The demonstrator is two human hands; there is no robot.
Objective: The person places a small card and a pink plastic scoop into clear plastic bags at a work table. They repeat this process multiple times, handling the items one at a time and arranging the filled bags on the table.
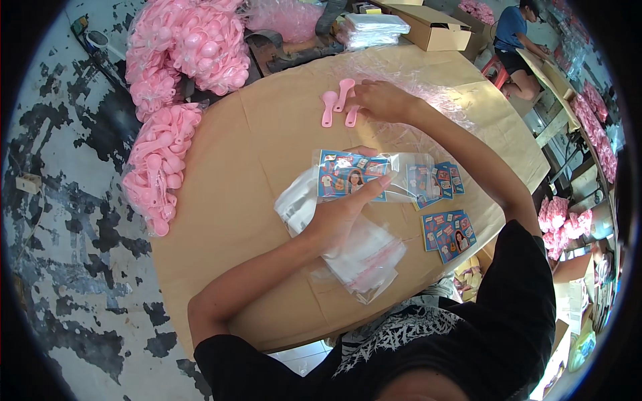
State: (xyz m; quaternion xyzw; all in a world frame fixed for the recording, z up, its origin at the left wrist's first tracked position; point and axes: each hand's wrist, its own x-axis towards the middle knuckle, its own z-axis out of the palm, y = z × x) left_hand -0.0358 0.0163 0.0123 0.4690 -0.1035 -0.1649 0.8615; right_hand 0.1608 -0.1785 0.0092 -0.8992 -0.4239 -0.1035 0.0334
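Observation:
My left hand (pixel 344 207) is closed on a clear plastic bag (pixel 404 175), its thumb across the front. A blue printed card (pixel 338 174) shows inside that bag. Under this hand lies a stack of clear bags (pixel 368 257). My right hand (pixel 384 100) reaches to the far side of the table, fingers bent over a pink spoon (pixel 352 119) whose upper end they hide. Just left of those fingers lie another pink spoon (pixel 344 95) and a third pink spoon (pixel 328 108). Several blue cards (pixel 451 234) lie in two groups to the right.
Brown paper covers the round table (pixel 221 160). Big bags of pink spoons (pixel 190 43) stand at the far left, with a smaller bag (pixel 160 164) along the left edge. Loose clear plastic (pixel 428 87), a cardboard box (pixel 428 27) and a seated person (pixel 515 40) are at the far right.

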